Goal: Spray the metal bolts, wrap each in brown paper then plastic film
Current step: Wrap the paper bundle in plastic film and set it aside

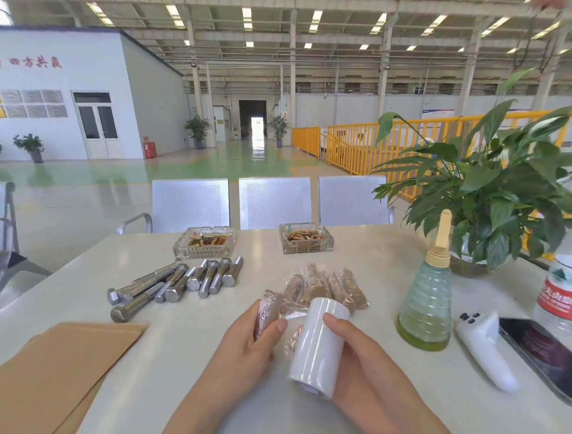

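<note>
My left hand (247, 346) grips a bolt wrapped in brown paper and film (266, 313). A strip of clear film runs from it to the white roll of plastic film (318, 343), which my right hand (357, 371) holds upright-tilted just to the right. Behind them lie several finished wrapped bolts (327, 287). Several bare metal bolts (179, 282) lie at the left middle of the table. Brown paper sheets (62, 367) lie at the near left. A clear spray bottle (427, 296) with greenish liquid stands at the right.
Two glass ashtrays (204, 241) (307, 237) sit at the far table edge. A potted plant (493, 191), a water bottle (567, 283), a white controller (483, 346) and a phone (546, 359) crowd the right side. Metal chairs (274, 202) stand behind the white table (187, 378).
</note>
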A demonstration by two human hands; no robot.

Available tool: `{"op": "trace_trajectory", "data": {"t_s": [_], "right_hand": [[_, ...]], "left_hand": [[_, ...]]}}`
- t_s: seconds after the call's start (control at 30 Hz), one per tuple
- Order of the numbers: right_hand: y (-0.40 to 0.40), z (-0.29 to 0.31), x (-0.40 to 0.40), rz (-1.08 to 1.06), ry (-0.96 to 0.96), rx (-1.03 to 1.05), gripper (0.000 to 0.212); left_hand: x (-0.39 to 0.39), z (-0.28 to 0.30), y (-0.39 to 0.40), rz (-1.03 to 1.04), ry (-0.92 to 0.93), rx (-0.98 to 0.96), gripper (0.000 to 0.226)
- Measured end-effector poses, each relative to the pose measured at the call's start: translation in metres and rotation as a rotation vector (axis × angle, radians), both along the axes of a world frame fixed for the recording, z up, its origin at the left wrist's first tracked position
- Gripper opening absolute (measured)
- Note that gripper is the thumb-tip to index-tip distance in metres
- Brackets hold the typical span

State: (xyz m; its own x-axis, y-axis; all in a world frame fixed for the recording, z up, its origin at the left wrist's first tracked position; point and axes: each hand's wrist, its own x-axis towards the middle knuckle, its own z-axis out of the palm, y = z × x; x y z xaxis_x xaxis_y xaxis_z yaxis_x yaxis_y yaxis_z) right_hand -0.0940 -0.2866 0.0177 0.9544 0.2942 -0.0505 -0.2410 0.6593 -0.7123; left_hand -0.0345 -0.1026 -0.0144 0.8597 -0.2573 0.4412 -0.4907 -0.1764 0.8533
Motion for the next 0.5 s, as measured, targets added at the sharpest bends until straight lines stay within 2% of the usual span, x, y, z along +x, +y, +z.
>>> {"op": "trace_trajectory", "data": {"t_s": [0.13,0.23,0.3,0.37,0.43,0.47,0.5], "right_hand": [[0.006,-0.003,0.002,0.016,0.054,0.063,0.045],[0.016,-0.002,0.004,0.008,0.055,0.044,0.042],[0.024,-0.001,0.007,-0.032,0.067,0.017,0.052],[0.029,-0.003,0.011,-0.059,0.098,-0.005,0.055],[0.029,-0.006,0.014,-0.076,0.087,-0.031,0.043],[0.027,-0.006,0.013,-0.086,0.068,-0.047,0.036],[0.025,-0.007,0.012,-0.094,0.055,-0.068,0.031]], "left_hand": [[-0.001,-0.001,-0.002,0.021,0.101,-0.135,0.012],[0.002,-0.005,0.0,0.154,-0.015,0.021,0.011],[0.001,-0.005,0.002,0.207,-0.043,0.105,0.018],[0.003,-0.004,-0.001,0.196,0.103,0.058,0.035],[0.007,-0.002,-0.001,0.097,0.353,-0.142,0.042],[0.009,-0.001,0.001,0.05,0.414,-0.216,0.04],[0.008,0.0,0.004,0.024,0.373,-0.198,0.037]]}}
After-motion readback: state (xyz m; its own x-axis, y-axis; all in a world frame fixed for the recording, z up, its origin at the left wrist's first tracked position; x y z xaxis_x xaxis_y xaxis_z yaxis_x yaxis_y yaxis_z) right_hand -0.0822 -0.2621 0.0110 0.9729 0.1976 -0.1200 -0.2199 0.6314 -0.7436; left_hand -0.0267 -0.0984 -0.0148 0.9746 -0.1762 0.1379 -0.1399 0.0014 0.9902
